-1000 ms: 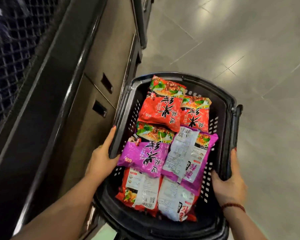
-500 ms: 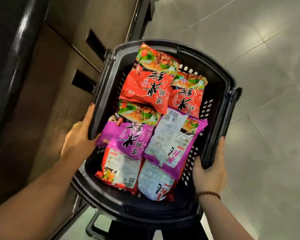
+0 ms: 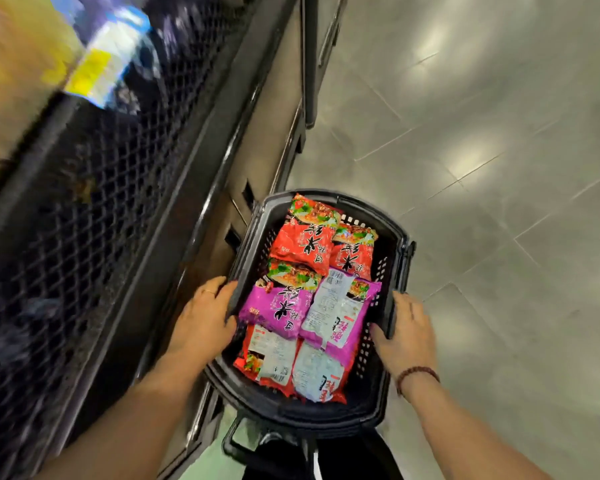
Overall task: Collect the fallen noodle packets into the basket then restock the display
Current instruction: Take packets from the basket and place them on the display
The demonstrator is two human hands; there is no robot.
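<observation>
Head view: a black basket (image 3: 326, 415) sits at lower centre of the frame, filled with red and purple noodle packets (image 3: 293, 308). The left grip (image 3: 205, 317) curls round its left rim and the right grip (image 3: 409, 334) clamps its right rim, with the packets between them. A blurred mesh display shelf (image 3: 101, 202) fills the left.

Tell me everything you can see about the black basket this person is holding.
The basket is black and looks like hard plastic, with a rounded-rectangular rim and side walls pierced by rows of small holes. It is above the tiled floor, beside a dark shelf unit; what supports it from below is unclear. The left hand grips its left rim, the right hand its right rim. Inside lie overlapping red noodle packets and purple noodle packets, some face up, some back up.
</observation>
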